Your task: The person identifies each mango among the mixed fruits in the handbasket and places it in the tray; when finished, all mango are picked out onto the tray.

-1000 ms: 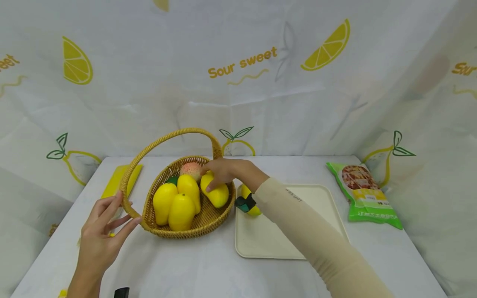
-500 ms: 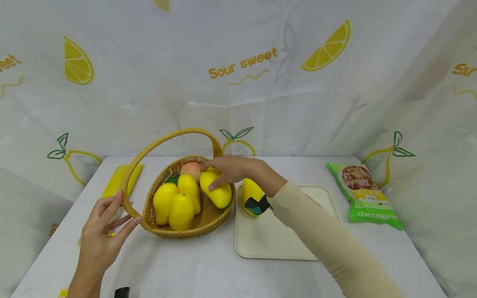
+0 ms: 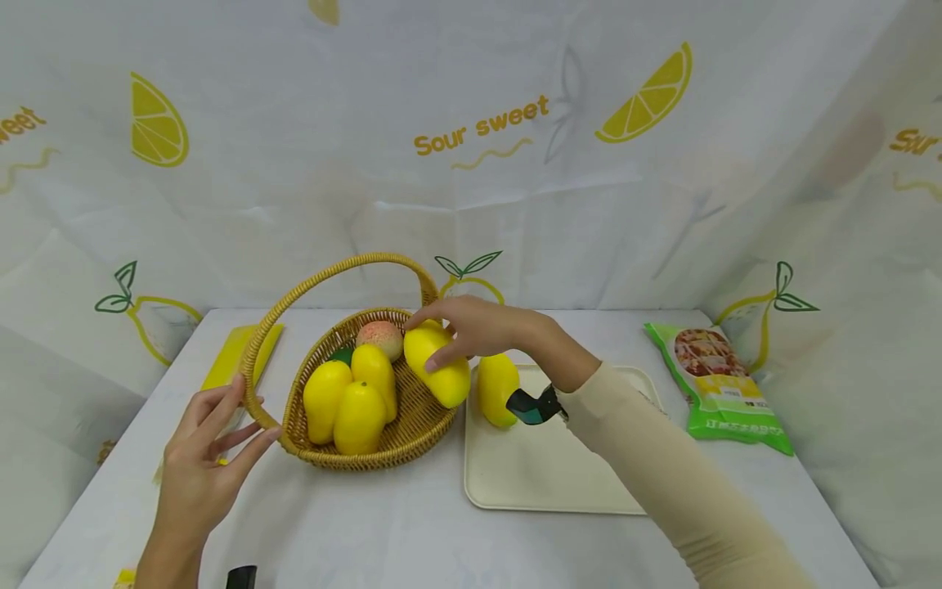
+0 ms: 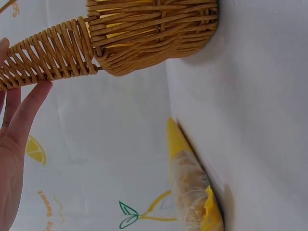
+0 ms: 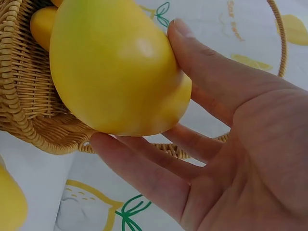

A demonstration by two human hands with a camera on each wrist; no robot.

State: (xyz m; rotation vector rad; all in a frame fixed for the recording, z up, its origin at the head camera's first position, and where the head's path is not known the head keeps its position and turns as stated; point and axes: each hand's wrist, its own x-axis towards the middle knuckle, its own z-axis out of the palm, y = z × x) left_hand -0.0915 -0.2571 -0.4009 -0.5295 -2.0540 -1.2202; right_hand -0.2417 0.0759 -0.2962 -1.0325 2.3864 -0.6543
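A wicker basket (image 3: 353,462) with a tall arched handle stands left of centre, holding several yellow mangoes (image 3: 360,418), a pinkish peach (image 3: 380,338) and a green thing (image 3: 342,356) mostly hidden behind them. My left hand (image 3: 202,458) pinches the lower left part of the basket handle (image 4: 48,53) between thumb and fingers. With thumb and fingers around it, my right hand (image 3: 478,331) holds another mango (image 5: 118,67) above the basket's right rim. One more mango (image 3: 498,391) lies on the cream tray (image 3: 559,474), close to its left edge.
A green snack bag (image 3: 717,384) lies at the table's right side. Behind the left hand rests a yellow-topped clear packet (image 4: 190,183). A patterned white cloth (image 3: 471,204) hangs along the back. The tray stands right beside the basket.
My right hand has lifted the mango from inside the basket, up and rightward to the rim. The mango on the tray is more exposed. My left hand stays on the handle.
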